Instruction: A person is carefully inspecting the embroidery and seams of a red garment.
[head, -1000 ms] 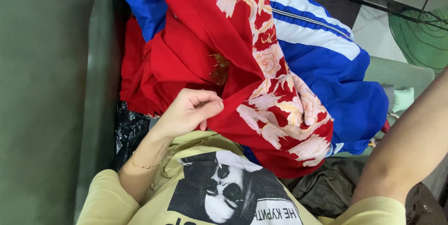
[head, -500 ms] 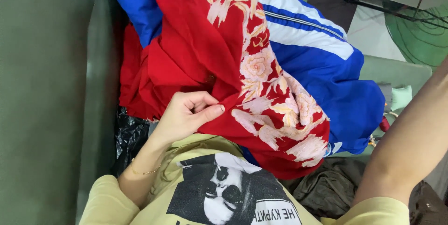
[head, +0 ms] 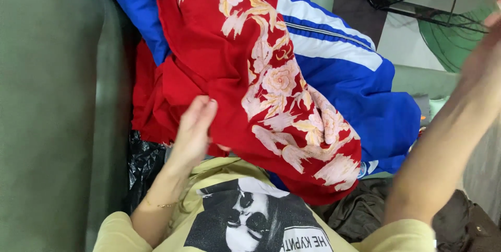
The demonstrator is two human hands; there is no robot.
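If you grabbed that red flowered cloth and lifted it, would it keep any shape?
Probably not. The red flowered cloth drapes in soft folds over the blue jacket, so it looks floppy. It bunches where the left hand touches it, suggesting thin, light fabric. It would likely sag and trail rather than slide cleanly.

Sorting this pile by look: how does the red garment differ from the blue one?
The red garment carries a cream flower pattern; the blue garment has plain white stripes. The red one lies on top, the blue one beneath it. The left hand touches the red one, not the blue. Both lie crumpled on the green sofa.
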